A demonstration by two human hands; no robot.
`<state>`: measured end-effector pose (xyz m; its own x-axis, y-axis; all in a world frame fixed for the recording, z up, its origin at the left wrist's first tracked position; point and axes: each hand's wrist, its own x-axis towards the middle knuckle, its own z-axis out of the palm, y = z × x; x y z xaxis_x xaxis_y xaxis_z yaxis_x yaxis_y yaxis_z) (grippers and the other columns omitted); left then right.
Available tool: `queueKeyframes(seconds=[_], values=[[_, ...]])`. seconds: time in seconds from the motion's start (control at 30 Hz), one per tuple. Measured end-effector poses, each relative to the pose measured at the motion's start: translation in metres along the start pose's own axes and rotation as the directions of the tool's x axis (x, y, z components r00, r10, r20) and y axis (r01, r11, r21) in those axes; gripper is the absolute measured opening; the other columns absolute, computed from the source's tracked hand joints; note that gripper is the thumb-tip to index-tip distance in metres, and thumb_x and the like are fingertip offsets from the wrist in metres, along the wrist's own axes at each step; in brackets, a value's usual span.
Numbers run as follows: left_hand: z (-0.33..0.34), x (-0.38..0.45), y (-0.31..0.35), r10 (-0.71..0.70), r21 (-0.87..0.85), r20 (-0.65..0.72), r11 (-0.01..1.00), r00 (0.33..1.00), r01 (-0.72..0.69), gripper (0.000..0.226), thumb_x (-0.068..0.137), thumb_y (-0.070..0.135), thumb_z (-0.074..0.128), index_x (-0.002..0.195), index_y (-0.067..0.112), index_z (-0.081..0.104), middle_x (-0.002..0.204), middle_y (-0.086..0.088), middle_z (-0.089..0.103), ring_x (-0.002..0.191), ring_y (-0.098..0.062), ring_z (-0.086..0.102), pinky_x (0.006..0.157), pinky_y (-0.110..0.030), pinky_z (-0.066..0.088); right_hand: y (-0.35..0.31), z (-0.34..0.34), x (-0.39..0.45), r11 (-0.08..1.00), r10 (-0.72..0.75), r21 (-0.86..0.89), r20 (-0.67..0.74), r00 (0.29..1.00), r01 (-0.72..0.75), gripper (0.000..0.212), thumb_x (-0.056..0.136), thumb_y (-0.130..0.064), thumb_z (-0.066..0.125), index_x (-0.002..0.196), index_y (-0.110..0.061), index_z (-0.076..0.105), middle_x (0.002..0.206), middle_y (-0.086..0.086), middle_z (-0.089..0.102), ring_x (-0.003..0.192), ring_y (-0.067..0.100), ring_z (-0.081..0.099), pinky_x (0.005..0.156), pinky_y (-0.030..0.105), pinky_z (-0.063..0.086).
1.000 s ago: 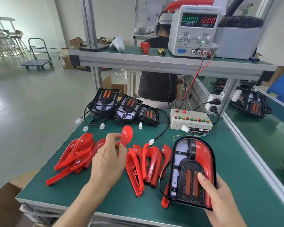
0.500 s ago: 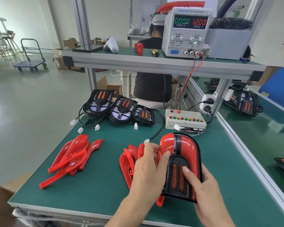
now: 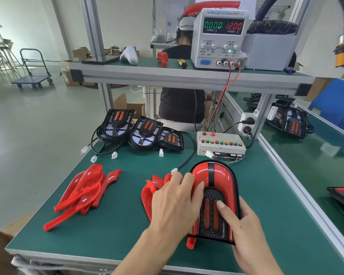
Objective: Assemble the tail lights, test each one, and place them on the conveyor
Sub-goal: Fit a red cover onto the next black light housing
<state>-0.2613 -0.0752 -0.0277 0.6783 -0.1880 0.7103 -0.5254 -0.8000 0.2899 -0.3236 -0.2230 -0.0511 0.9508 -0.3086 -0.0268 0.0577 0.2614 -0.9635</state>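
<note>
Green matting covers the workbench (image 3: 111, 225), and on its near middle a tail light (image 3: 216, 187) is held between both hands. The right hand (image 3: 246, 233) is curled round its near right edge, with the thumb laid on the black grille. The left hand (image 3: 175, 207) is pressed on the red left lens with fairly straight fingers; whether any finger hooks the hidden left rim cannot be told. The light's long axis runs away from the person, rounded end pointing to the button box (image 3: 220, 144), flat end nearest the body. Loose red lenses (image 3: 81, 193) lie in a heap well to the left. Three black housings (image 3: 143, 130) are lined up at the far edge, and a power supply (image 3: 219, 38) stands on the shelf above.
</note>
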Motion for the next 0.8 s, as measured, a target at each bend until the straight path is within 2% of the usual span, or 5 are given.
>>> queueKeyframes(seconds=[0.17,0.33,0.47,0.67,0.8], values=[[0.002,0.007,-0.009,-0.183,-0.368,0.322,0.880,0.929,0.301,0.039,0.086,0.064,0.056,0.084,0.028,0.042,0.081,0.009,0.048,0.068,-0.011,0.048,0.059,-0.026,0.042,-0.003,-0.005,0.000,0.993,0.086,0.077,0.071,0.994,-0.091,0.036,0.076,-0.026,0.076,0.112,-0.024,0.077,0.115,0.017,0.075,0.103,0.037,0.074,0.079,0.042,0.063],[0.002,0.017,-0.019,-0.158,-0.516,0.824,0.186,0.544,0.836,0.066,0.070,0.061,0.079,0.119,0.021,0.060,0.114,-0.005,0.074,0.102,-0.017,0.073,0.094,-0.038,0.057,-0.006,-0.010,0.000,0.981,0.147,0.106,0.160,0.976,-0.165,0.037,0.083,-0.024,0.072,0.120,-0.018,0.073,0.120,0.021,0.073,0.106,0.040,0.072,0.075,0.040,0.063],[0.006,0.014,-0.016,-0.106,-0.578,0.801,0.124,0.590,0.807,0.045,0.088,0.050,0.072,0.115,0.014,0.069,0.111,-0.009,0.076,0.105,-0.028,0.073,0.096,-0.048,0.057,-0.010,-0.010,0.003,0.983,0.144,0.091,0.138,0.980,-0.157,0.034,0.085,-0.023,0.071,0.118,-0.016,0.073,0.118,0.021,0.073,0.106,0.039,0.072,0.075,0.040,0.063],[0.009,0.013,-0.010,-0.300,-0.536,0.464,0.653,0.833,0.534,0.059,0.067,0.084,0.062,0.107,0.041,0.058,0.092,0.017,0.058,0.081,0.006,0.056,0.074,-0.012,0.044,-0.021,-0.013,0.005,0.991,0.100,0.078,0.102,0.990,-0.108,0.035,0.079,-0.026,0.074,0.112,-0.014,0.076,0.115,0.021,0.074,0.101,0.038,0.074,0.073,0.037,0.062],[0.004,0.018,-0.007,-0.104,-0.625,0.744,0.238,0.660,0.743,0.068,0.077,0.065,0.072,0.130,0.025,0.058,0.127,0.002,0.068,0.121,-0.017,0.063,0.110,-0.048,0.046,-0.026,-0.014,0.004,0.991,0.101,0.073,0.162,0.982,-0.114,0.040,0.079,-0.026,0.083,0.115,-0.012,0.075,0.118,0.024,0.072,0.104,0.039,0.073,0.075,0.039,0.062]])
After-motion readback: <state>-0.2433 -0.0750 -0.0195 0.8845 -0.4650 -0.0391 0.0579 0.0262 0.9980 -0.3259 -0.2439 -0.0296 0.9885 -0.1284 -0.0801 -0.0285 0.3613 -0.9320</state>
